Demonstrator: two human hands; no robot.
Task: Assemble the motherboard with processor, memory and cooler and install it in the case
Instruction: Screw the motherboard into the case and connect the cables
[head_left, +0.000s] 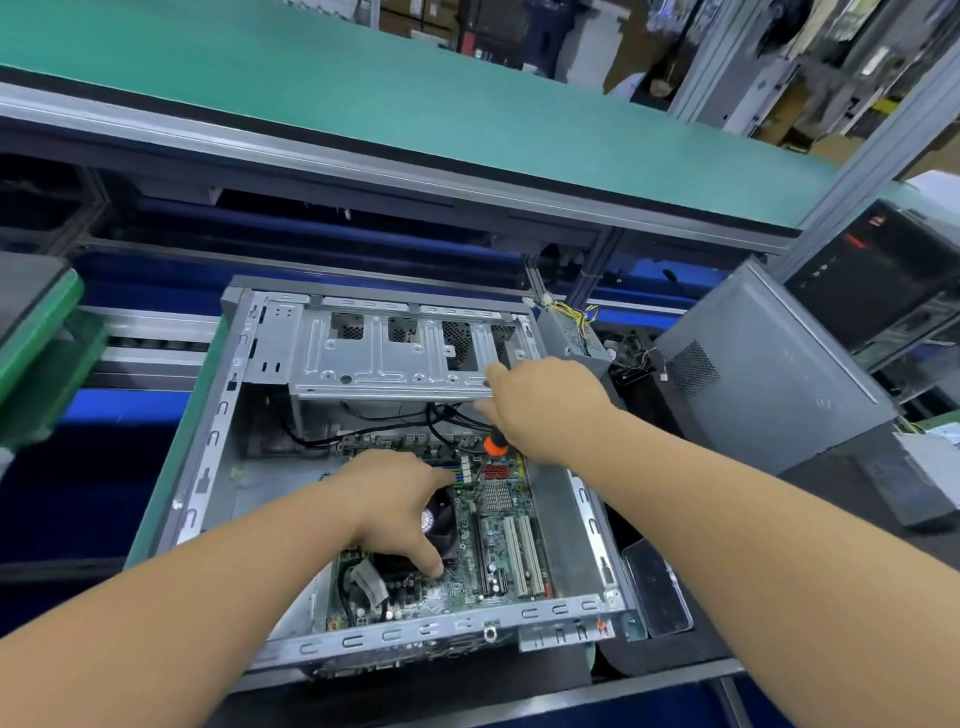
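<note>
Bare, dull-grey sheet-metal case (566, 525) holds a glossy green motherboard (483, 561); the bench mat (363, 98) looks matt green.

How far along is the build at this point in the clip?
Done: the motherboard lies inside the open case, its cooler mounted. In hand: the left hand rests on the cooler, and the right hand has its grip on an orange-handled screwdriver. Left: any remaining screws; memory cannot be confirmed.
</note>
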